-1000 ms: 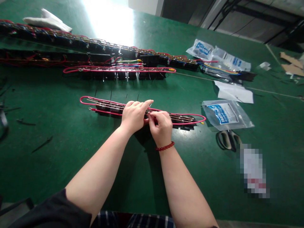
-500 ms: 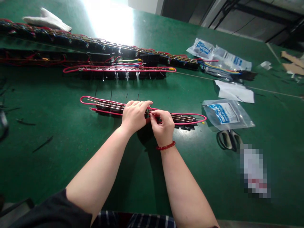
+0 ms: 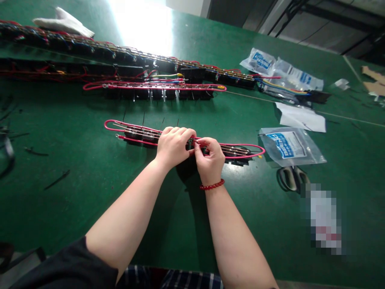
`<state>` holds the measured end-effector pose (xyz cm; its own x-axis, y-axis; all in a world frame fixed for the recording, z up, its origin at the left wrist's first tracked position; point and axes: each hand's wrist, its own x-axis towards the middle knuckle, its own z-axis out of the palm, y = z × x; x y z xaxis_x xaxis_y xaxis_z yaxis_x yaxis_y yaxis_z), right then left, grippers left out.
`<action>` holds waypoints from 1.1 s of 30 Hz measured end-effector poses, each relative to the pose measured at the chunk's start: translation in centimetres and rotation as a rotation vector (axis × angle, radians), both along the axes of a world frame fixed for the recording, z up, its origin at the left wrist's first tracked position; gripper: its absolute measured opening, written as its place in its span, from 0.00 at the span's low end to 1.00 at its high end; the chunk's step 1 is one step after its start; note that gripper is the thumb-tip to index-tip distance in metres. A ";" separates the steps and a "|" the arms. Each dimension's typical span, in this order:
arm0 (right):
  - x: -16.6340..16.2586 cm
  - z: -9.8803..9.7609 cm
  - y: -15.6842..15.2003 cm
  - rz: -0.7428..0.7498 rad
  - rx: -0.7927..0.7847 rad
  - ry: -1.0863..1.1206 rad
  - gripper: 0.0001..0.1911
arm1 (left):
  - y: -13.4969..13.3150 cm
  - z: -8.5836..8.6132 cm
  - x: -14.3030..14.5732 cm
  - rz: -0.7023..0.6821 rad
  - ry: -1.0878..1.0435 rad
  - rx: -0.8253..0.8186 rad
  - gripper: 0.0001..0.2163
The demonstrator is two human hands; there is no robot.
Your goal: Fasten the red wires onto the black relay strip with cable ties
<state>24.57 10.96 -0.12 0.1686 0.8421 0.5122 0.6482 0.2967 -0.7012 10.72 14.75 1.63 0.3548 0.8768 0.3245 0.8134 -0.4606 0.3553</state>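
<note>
Fingers (image 3: pixel 180 131) of my left hand (image 3: pixel 173 145) curl together over the middle of the wired strip (image 3: pixel 135 134), which lies on the table (image 3: pixel 75 192); my right hand (image 3: pixel 210 160) pinches its pink wire (image 3: pixel 240 144) just beside. Scissors (image 3: pixel 290 176) lie right of it.

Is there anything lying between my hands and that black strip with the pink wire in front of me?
Nothing visible does. The left hand and the right hand both hold the black strip at its middle; the scissors lie apart to its right.
</note>
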 end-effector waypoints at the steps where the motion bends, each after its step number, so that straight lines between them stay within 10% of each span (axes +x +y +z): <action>1: 0.0 0.0 0.0 -0.002 0.006 -0.006 0.03 | 0.0 0.0 0.0 -0.003 -0.002 0.003 0.10; 23: 0.3 -0.2 0.2 -0.076 0.048 -0.085 0.02 | 0.1 -0.4 -0.2 -0.048 -0.076 -0.008 0.26; 33: 0.2 0.0 0.2 -0.092 0.017 -0.037 0.01 | 0.0 -0.3 0.0 -0.027 -0.108 0.027 0.10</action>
<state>24.77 11.11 -0.11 0.2257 0.8152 0.5333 0.6990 0.2458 -0.6715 10.76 14.74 1.33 0.3403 0.8575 0.3858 0.7581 -0.4929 0.4270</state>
